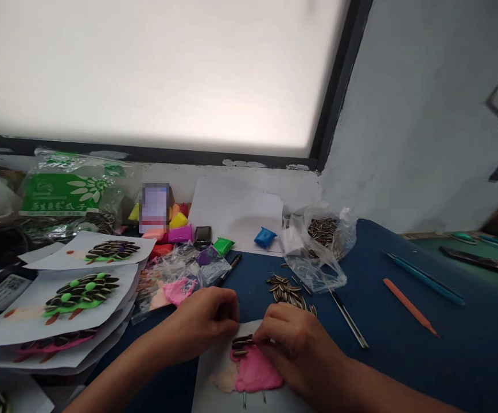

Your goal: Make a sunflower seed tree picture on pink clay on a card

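Pink clay (260, 374) lies nearest, on the paper (206, 396), with a beige patch (224, 380) against its left side and seeds (242, 339) along its top. The right hand (303, 347) arches over the clay's upper right side, thumb and fingers drawn together at the seeds' right ends; whether they pinch one cannot be told. Opposite, the left hand (212, 314) curls loosely inward, thumb below the bent forefinger, at the paper's upper left edge and apart from the clay; whether it grips anything cannot be told. Beyond the hands spreads a loose pile (287, 292), then a clear bag (307, 269) and a blue packet (265, 237).
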Demonstrator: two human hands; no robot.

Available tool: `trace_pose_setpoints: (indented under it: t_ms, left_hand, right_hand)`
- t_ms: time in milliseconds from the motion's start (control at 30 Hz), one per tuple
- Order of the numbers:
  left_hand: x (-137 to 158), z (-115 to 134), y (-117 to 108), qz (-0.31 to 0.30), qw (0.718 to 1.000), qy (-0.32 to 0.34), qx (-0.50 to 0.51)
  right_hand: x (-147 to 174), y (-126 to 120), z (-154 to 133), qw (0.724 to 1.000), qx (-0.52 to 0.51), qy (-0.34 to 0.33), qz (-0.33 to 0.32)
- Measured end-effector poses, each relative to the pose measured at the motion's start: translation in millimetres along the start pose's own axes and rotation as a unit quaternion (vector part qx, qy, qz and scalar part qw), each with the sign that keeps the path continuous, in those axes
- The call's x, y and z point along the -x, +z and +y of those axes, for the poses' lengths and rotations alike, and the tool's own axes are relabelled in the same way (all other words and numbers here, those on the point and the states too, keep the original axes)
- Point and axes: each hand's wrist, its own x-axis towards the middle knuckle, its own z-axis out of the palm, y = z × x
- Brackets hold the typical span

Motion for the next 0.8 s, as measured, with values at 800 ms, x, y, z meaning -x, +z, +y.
trace_pose_setpoints:
  t_ms: [800]
  left_hand:
    - [-4,-8,3,0.002,1.000,0.004,0.014]
  right_hand:
    - [-15,-29,-13,0.988,0.143,0.036,-0.051]
